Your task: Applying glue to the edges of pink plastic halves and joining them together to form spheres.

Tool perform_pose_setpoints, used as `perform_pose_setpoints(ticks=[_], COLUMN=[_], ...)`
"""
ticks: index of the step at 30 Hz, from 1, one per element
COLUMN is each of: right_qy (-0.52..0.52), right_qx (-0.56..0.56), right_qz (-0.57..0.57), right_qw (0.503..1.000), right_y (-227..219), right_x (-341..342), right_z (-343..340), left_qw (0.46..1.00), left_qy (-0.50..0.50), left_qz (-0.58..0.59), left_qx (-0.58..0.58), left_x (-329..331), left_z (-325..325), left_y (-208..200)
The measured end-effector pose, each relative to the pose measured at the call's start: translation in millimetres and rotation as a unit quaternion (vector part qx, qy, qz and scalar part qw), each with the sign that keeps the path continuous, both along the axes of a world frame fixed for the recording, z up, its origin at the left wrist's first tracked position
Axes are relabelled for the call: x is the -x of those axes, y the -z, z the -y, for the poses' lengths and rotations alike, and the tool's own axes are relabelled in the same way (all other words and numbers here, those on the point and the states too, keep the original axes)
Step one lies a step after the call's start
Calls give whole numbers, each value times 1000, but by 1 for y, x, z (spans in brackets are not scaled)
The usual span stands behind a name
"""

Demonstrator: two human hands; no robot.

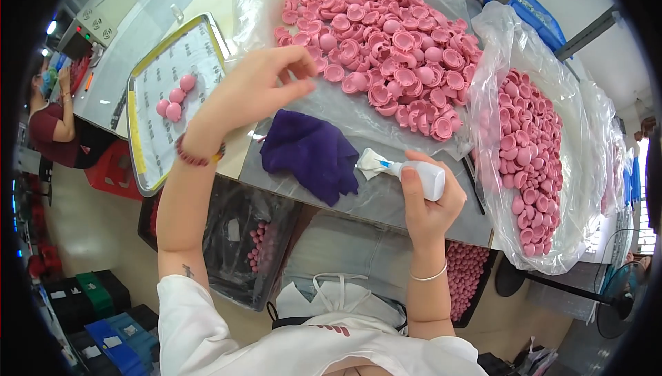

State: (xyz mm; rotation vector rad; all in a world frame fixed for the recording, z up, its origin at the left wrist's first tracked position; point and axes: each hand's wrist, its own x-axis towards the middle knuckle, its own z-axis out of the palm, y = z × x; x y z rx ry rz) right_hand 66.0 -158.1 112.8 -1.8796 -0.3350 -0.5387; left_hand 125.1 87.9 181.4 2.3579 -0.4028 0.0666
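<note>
My left hand (269,86) is held over the near left edge of a heap of pink plastic half-shells (386,45). Its fingers are bent and the thumb stands apart from them, with nothing visible between. My right hand (441,200) is wrapped round a small white squeeze bottle (429,179). The bottle's blue tip points left, above a crumpled white tissue (371,163) on the table. Between my hands lies a bunched purple cloth (307,152).
On the left, a yellow-edged tray (155,76) bears several pink balls (174,111). At right, a clear bag (489,52) holds more pink shells. A black stick-like tool (474,183) lies beside my right hand. Below are bins of pink balls (469,276). Another person (55,124) sits far left.
</note>
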Motion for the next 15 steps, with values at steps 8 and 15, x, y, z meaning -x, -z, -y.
perform_pose_setpoints(ticks=[8,15], right_qy=[-1,-1], right_qx=[-2,-28], right_qz=[4,14], right_qw=[1000,1000], right_y=[-2,0], right_x=[2,3], right_z=[2,6], left_qw=[981,982], left_qy=[84,51], left_qz=[130,142], left_qx=[-117,-117], left_x=[-39,-49], left_z=[31,38], left_y=[46,40])
